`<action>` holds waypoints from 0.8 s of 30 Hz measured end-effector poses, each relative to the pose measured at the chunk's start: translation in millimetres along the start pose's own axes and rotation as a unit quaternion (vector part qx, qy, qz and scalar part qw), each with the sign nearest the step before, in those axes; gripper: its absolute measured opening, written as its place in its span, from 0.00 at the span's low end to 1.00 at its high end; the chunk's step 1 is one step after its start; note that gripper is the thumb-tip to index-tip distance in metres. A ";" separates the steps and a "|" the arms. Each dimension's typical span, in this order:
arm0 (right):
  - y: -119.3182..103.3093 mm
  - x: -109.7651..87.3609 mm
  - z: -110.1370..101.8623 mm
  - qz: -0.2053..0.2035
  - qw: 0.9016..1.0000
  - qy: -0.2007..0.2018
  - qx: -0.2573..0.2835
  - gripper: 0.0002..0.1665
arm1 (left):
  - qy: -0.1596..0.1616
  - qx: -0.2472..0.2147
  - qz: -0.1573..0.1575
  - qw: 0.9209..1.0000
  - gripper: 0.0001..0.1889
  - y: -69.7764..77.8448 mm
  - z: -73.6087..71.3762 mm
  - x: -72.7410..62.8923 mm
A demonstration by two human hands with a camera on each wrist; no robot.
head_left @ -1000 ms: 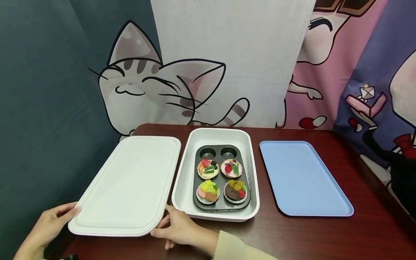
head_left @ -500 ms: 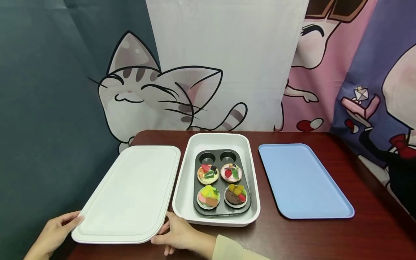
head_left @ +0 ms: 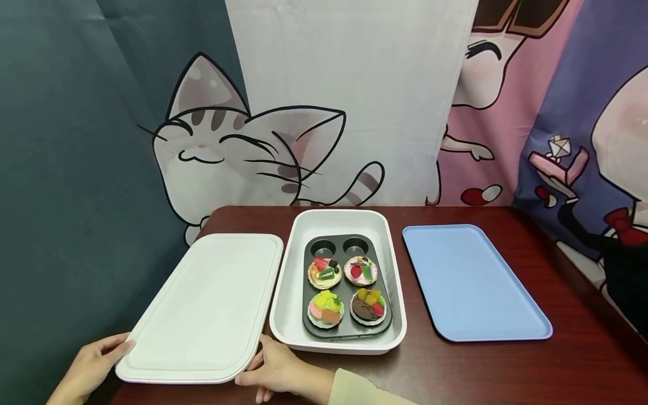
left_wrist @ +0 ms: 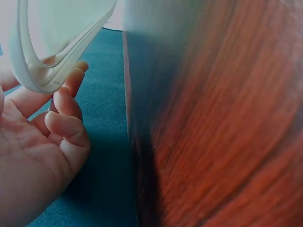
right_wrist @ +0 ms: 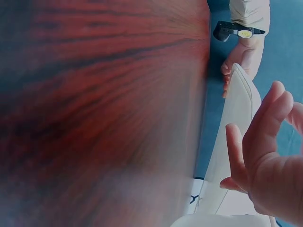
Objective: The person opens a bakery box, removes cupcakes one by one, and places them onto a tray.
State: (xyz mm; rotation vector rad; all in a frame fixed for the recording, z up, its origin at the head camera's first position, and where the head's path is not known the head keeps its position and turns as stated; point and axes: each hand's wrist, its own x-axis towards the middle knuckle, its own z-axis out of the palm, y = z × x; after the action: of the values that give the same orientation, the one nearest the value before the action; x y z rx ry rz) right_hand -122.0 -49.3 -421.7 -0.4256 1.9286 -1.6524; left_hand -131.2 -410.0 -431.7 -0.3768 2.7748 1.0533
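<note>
A white rectangular lid (head_left: 202, 306) with a raised rim is held over the table's left side, its corner also showing in the left wrist view. My left hand (head_left: 91, 364) pinches its near left corner, thumb on top and fingers beneath. At the near right corner my right hand (head_left: 280, 363) grips the edge, thumb at the rim, other fingers extended lower. Just right of the lid stands a white deep tray (head_left: 396, 304). Inside it lies a dark muffin pan (head_left: 347, 312) with two bare cups at the back and several toy tarts (head_left: 326, 309) topped with fruit.
On the right of the dark red wooden table (head_left: 481, 371) lies a flat blue tray (head_left: 478, 281). A printed cloth backdrop (head_left: 385, 84) with a cartoon cat hangs behind the table. The table's left edge runs under the lid.
The head view has tilted up slightly. The lid, with both hands on it, has come down a little and shifted slightly right. Deep tray, pan and blue tray stay in place.
</note>
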 end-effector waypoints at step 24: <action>-31.9 -12.8 4.6 0.018 0.968 -0.027 -0.250 0.50 | 0.111 -0.095 -0.059 0.988 0.36 24.9 -0.8 -2.9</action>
State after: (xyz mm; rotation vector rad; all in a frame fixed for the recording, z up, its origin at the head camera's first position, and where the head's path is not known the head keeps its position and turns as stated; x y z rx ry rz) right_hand -112.9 -51.7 -388.3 -0.6157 2.2872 -1.1023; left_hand -135.6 -392.1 -414.8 -0.7142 2.8033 1.3245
